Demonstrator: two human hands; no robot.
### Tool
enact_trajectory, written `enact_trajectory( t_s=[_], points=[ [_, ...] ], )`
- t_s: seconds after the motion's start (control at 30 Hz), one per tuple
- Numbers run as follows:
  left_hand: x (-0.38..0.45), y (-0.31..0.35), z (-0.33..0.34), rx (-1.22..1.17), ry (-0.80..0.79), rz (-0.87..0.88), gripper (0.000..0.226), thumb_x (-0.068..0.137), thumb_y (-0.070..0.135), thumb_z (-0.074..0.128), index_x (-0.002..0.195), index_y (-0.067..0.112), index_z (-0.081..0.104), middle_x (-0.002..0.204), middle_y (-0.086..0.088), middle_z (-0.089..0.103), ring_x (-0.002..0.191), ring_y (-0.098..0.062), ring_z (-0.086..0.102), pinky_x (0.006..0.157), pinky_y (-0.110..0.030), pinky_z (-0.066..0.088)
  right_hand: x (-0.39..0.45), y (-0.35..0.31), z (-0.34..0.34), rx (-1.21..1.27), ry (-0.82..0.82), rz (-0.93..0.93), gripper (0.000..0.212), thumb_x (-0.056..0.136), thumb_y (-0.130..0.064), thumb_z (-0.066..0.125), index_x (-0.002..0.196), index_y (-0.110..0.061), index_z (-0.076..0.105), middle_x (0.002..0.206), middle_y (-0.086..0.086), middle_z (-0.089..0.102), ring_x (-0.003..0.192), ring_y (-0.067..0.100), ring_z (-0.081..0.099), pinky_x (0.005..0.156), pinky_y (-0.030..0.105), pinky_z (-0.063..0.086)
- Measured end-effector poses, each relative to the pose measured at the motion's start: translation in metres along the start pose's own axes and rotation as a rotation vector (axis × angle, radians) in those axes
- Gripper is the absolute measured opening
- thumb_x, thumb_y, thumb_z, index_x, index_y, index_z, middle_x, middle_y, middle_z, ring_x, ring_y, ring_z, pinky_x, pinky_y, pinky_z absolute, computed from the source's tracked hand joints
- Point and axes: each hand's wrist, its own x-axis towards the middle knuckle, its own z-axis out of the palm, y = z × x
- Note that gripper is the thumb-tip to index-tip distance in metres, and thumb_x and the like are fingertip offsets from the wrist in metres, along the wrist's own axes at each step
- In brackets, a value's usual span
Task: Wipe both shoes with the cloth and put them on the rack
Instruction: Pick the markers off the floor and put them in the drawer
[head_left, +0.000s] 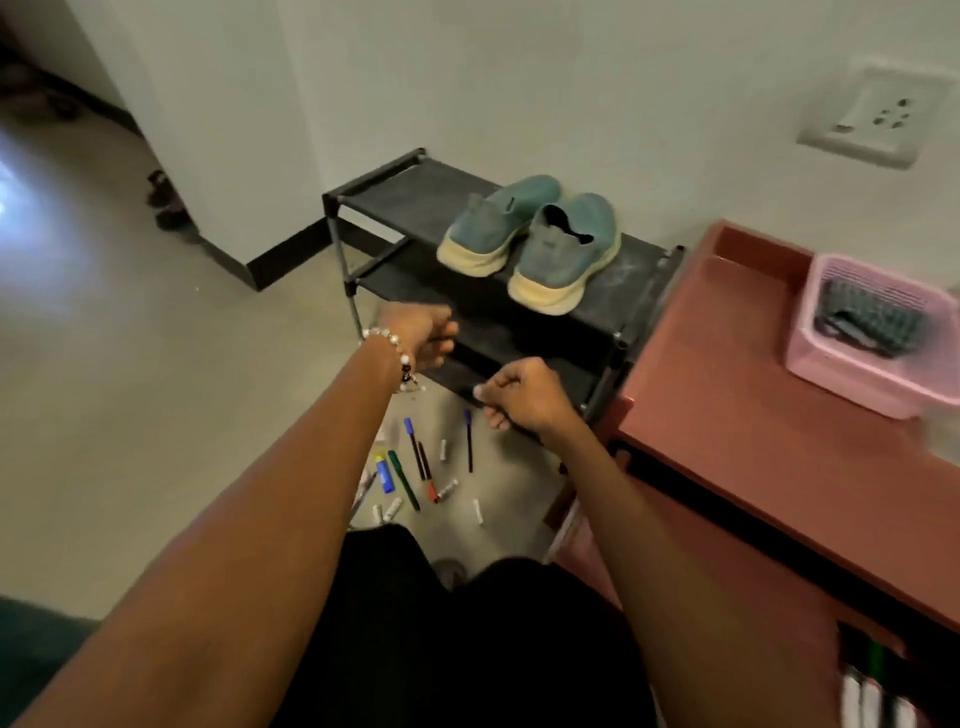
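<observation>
Standing side by side on the top shelf of the black shoe rack, heels toward the viewer, the two teal slip-on shoes appear placed. The grey cloth lies in the pink basket on the red-brown desk. Left hand and right hand hover before the lower shelves, fingers loosely curled, holding nothing. Recommended check: confirm both soles sit fully on the shelf, clear of the front edge.
</observation>
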Motion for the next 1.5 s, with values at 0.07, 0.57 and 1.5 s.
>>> enact_trajectory(
  t_s=[0.07,0.57,1.5],
  points=[
    [0.041,-0.020,-0.021,0.072,0.059,-0.071,0.011,0.096,0.021,0.053,0.095,0.015,0.063,0.071,0.001,0.066,0.062,-0.013,0.058,0.061,-0.027,0.048,0.049,0.021,0.028,-0.141,-0.045,0.080,0.013,0.084,-0.013,0.067,0.076,-0.004,0.064,0.076,0.016,0.067,0.061,0.023,0.063,0.060,0.033,0.056],
    [0.214,-0.229,-0.070,-0.019,0.288,-0.370,0.015,0.096,0.009,0.051,0.096,0.006,0.066,0.075,-0.009,0.065,0.054,-0.016,0.055,0.046,-0.022,0.046,0.233,0.226,0.156,-0.973,-0.099,0.238,0.029,0.096,-0.016,0.049,0.123,-0.011,0.058,0.129,0.011,0.057,0.118,0.027,0.056,0.091,0.032,0.047],
    [0.214,-0.282,-0.070,0.011,0.396,-0.287,0.022,0.087,0.027,0.067,0.092,0.005,0.068,0.073,-0.005,0.061,0.064,-0.017,0.055,0.062,-0.029,0.050,0.205,0.190,0.191,-0.656,-0.428,0.294,0.021,0.077,-0.019,0.074,0.082,-0.007,0.057,0.084,0.008,0.064,0.073,0.019,0.061,0.058,0.025,0.044]
  ],
)
